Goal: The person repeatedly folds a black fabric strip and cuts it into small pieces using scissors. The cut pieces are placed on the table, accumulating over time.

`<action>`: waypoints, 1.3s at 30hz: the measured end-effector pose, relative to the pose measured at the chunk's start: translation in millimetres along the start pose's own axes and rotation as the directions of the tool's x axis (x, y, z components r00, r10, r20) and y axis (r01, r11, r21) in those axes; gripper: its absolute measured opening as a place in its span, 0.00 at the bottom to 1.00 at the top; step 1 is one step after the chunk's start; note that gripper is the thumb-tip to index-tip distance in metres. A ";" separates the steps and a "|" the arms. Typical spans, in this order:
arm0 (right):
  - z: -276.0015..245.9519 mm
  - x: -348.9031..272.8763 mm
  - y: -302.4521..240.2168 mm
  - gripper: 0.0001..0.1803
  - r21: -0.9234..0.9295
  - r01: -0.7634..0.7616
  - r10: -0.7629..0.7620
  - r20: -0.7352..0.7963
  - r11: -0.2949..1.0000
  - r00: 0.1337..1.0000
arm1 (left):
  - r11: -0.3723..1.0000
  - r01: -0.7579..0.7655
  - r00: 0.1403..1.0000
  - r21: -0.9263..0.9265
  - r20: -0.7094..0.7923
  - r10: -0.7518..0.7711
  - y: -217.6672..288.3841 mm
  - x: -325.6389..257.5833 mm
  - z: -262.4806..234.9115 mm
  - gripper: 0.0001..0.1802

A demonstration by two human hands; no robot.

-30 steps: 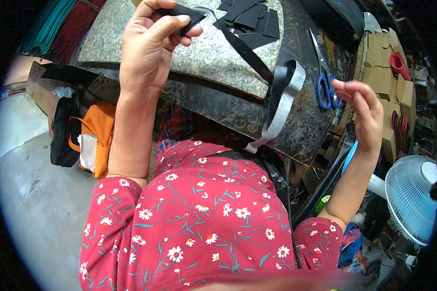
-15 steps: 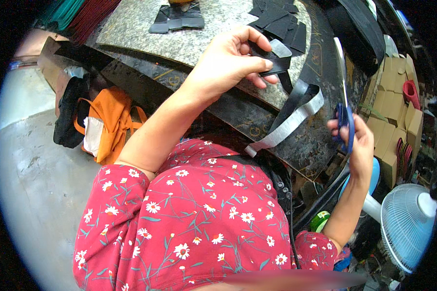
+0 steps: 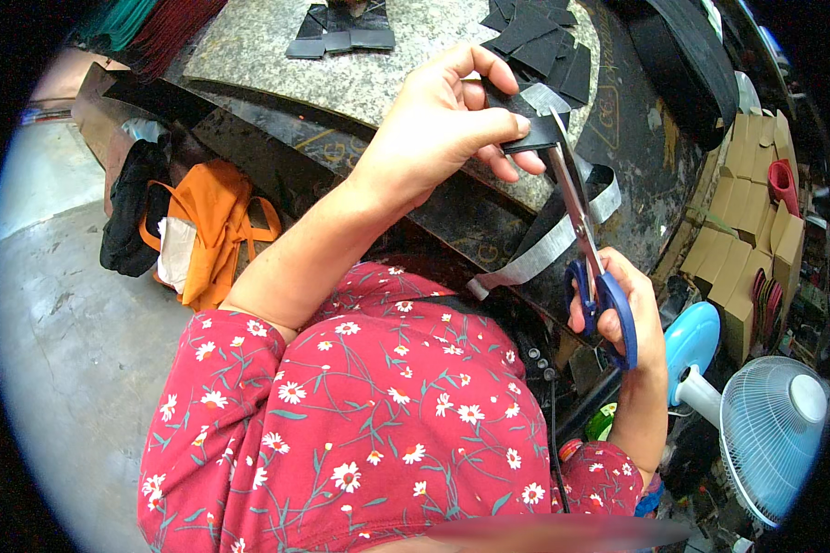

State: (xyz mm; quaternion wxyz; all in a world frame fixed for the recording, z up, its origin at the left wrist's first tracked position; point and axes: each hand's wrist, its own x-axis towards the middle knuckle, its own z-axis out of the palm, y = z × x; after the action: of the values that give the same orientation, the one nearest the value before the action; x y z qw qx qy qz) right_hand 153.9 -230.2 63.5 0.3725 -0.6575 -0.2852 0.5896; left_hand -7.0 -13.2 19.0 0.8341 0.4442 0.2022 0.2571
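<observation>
At far left, a bundled black cloth item (image 3: 134, 212) sits against an orange fabric bag (image 3: 214, 226) with looped handles. Above them, a bunch of thin dark red cords (image 3: 164, 32) hangs beside teal ones at the picture's upper edge. Next comes a grey speckled stone slab (image 3: 258, 60) on a dark, scuffed tabletop (image 3: 638, 207); several flat black pieces with glossy ends (image 3: 341, 41) lie together near its far side.

The left hand (image 3: 438, 120) is over the slab's near edge, thumb and fingers pinching a folded black strip with a pale grey underside (image 3: 528, 140). Below it, a long band, black on one face and pale grey on the other (image 3: 535, 255), curves from behind the blades down to the tabletop's front edge. Beyond the left hand, thin black rectangular pieces (image 3: 535, 41) overlap in a loose pile.

To the right, the blue-handled metal scissors (image 3: 585, 230) point up at the strip's right end (whether the blades have bitten into it, I cannot tell). The right hand (image 3: 638, 304) has its fingers curled through the handles. Farther right stand tan cardboard boxes (image 3: 738, 267), a red roll (image 3: 783, 187) and a pale blue caged fan (image 3: 770, 433).
</observation>
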 end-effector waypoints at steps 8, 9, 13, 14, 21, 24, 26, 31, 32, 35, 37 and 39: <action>-3.9 1.3 1.0 0.40 0.150 -0.005 -0.004 0.063 0.989 0.998 | 1.000 0.010 1.000 -0.024 0.004 -0.010 0.5 -2.0 -0.9 0.17; -4.0 1.1 3.0 0.38 0.166 -0.007 0.000 0.042 0.986 0.999 | 1.000 0.013 1.000 -0.016 -0.001 -0.013 -0.6 -1.7 -1.1 0.17; -2.1 2.4 10.3 0.27 0.199 -0.010 0.013 -0.013 0.980 1.000 | 1.000 0.001 1.000 -0.016 -0.012 -0.002 -6.0 -1.2 -1.9 0.17; -2.1 2.1 10.5 0.25 0.204 0.001 0.003 -0.021 0.979 1.000 | 1.000 -0.003 1.000 0.004 -0.015 0.003 -6.8 -1.4 -2.6 0.17; -30.9 -4.0 -6.3 0.15 -0.062 0.120 -0.132 -0.240 0.991 0.962 | 0.136 -0.053 0.798 0.989 -0.040 0.601 20.7 10.9 -42.2 0.19; -54.0 12.6 -2.3 0.09 -0.182 0.109 -0.178 -0.426 0.977 0.887 | -0.006 0.015 0.775 1.000 -0.008 0.632 29.4 10.7 -50.1 0.21; -66.2 28.2 3.9 0.14 -0.278 -0.018 -0.143 -0.549 0.960 0.823 | -0.127 0.044 0.725 0.991 0.055 0.686 32.2 11.4 -47.9 0.21; -68.4 40.4 1.4 0.19 -0.787 -0.332 -0.358 -0.554 0.520 0.752 | -0.294 -0.159 0.616 0.942 0.328 0.716 37.1 20.5 -36.3 0.16; -65.8 38.8 -4.6 0.19 -0.818 -0.344 -0.359 -0.526 0.460 0.771 | -0.342 -0.222 0.642 0.913 0.401 0.653 34.0 21.7 -33.3 0.16; -53.9 37.1 -26.1 0.18 -0.886 -0.353 -0.399 -0.453 0.302 0.797 | -0.347 -0.195 0.717 0.917 0.375 0.587 23.4 33.9 -29.0 0.15; -41.9 42.2 -36.7 0.15 -0.933 -0.251 -0.544 -0.356 0.259 0.760 | -0.383 -0.201 0.699 0.902 0.406 0.588 20.0 39.7 -33.3 0.14; -29.1 57.4 -42.9 0.11 -0.929 0.044 -0.702 -0.245 0.366 0.669 | -0.380 -0.231 0.705 0.896 0.423 0.569 15.4 45.7 -35.3 0.13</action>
State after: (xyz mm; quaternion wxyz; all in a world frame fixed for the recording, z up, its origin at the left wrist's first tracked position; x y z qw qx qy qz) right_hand 193.6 -163.9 67.5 0.1874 -0.8098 -0.5559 -0.0011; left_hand 5.2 44.4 8.6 0.0064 0.9089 0.2333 0.3456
